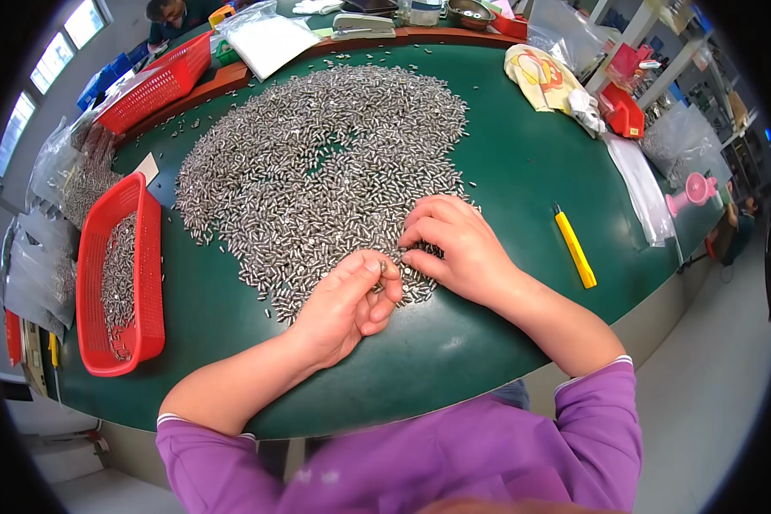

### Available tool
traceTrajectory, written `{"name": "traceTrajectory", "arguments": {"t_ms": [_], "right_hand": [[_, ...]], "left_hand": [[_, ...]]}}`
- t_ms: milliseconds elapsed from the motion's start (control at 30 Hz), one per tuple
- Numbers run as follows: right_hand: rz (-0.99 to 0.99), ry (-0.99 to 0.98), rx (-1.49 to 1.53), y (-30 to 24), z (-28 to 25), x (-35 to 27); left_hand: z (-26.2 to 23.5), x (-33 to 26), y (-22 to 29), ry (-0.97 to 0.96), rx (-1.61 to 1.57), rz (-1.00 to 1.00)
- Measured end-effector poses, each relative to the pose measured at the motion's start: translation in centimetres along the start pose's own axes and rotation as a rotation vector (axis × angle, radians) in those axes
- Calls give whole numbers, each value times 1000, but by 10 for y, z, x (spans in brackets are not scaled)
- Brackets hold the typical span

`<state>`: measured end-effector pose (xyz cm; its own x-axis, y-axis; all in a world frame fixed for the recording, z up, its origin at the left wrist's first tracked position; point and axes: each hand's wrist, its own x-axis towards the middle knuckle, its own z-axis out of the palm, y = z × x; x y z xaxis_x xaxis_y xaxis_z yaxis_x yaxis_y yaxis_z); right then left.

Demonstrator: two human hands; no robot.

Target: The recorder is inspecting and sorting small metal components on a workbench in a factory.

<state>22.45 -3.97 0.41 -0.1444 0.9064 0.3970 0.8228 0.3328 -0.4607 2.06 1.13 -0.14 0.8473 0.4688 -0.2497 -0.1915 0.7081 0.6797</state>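
Note:
A broad heap of small silvery metal cylinders (317, 188) is spread over the green tabletop. At its near edge, my left hand (343, 300) pinches a small metal cylinder (383, 266) between thumb and forefinger, with the other fingers curled in. My right hand (463, 248) rests on the heap's near right side, just right of the left hand. Its fingers bend down among the cylinders with the thumb drawn toward them; whatever lies between the fingertips is too small to make out.
A red plastic basket (150, 317) partly filled with cylinders stands at the left, beside clear bags. A yellow utility knife (575, 248) lies to the right. Farther back are a patterned cloth (540, 77), a red bin (623, 111) and another red basket (158, 90). A person (176, 17) sits at the far left.

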Motion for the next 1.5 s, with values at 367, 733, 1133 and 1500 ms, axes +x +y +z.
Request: {"name": "traceTrajectory", "arguments": {"t_ms": [367, 733, 1133, 1500], "right_hand": [[-125, 172, 111, -17, -7, 3], [-38, 126, 69, -10, -9, 0], [5, 144, 87, -9, -5, 4], [-303, 159, 103, -16, -9, 0]], "left_hand": [[5, -2, 2, 10, 22, -11], [-2, 0, 0, 17, 43, -7], [6, -4, 4, 70, 12, -39], [1, -3, 2, -34, 77, -24]]}}
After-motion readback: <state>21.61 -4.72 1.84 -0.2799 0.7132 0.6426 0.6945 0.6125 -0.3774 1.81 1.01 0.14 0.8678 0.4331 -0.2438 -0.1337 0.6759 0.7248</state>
